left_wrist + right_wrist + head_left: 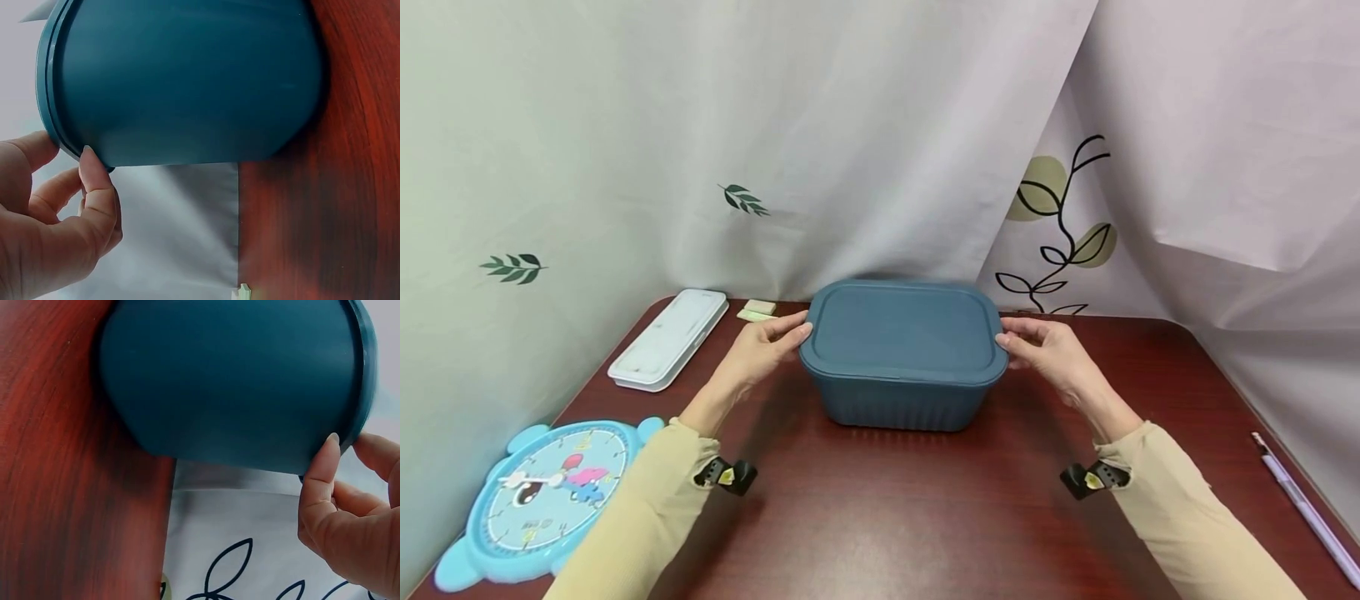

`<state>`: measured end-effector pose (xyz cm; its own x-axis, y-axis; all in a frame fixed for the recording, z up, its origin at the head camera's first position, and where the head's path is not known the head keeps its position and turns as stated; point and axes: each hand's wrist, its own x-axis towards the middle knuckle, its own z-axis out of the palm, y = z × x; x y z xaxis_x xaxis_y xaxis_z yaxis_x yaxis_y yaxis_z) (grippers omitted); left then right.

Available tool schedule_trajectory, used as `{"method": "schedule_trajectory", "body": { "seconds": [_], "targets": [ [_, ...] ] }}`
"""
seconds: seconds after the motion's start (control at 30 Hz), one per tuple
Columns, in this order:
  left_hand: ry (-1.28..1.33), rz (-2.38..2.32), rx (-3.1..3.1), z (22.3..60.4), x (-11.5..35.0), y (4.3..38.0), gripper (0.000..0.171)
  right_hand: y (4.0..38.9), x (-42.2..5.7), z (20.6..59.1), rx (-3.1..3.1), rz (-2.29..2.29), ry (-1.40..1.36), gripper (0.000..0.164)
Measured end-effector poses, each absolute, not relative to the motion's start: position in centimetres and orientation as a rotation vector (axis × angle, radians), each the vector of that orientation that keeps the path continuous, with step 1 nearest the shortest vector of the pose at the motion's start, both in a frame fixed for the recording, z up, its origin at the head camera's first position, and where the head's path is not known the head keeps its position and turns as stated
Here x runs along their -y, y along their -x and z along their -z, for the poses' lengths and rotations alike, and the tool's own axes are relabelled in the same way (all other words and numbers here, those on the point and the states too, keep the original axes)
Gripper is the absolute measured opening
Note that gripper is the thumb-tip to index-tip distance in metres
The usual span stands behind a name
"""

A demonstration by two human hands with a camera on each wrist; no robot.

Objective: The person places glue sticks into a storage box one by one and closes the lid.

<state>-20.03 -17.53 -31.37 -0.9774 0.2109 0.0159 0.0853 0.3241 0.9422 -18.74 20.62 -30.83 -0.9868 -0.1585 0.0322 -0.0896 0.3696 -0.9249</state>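
Observation:
A dark blue storage box [898, 406] with its lid [906, 329] on stands at the back middle of the table. My left hand [762, 346] pinches the lid's left edge, thumb on top and fingers beneath the rim. At the opposite end my right hand [1051, 350] pinches the right edge the same way. In the left wrist view the left fingertips [94, 169] sit under the lid's rim, against the box wall [181, 87]. The right wrist view shows the right fingertips [326, 459] likewise tucked below the rim.
At the back left lies a white pencil case [672, 337], beside a small eraser [760, 307] and a pale green piece [754, 316]. A blue toy clock [557, 492] is at the front left. One light purple pen [1303, 504] lies along the right edge. A curtain [880, 150] hangs behind.

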Motion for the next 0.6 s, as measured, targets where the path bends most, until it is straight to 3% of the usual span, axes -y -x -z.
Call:
{"method": "schedule_trajectory", "body": {
  "seconds": [0.6],
  "targets": [
    [-0.233,-1.791,-2.387,31.87,17.5,19.88,0.052,18.2,-20.56,31.47,-2.465,1.729,0.27,0.055]
  ]
}}
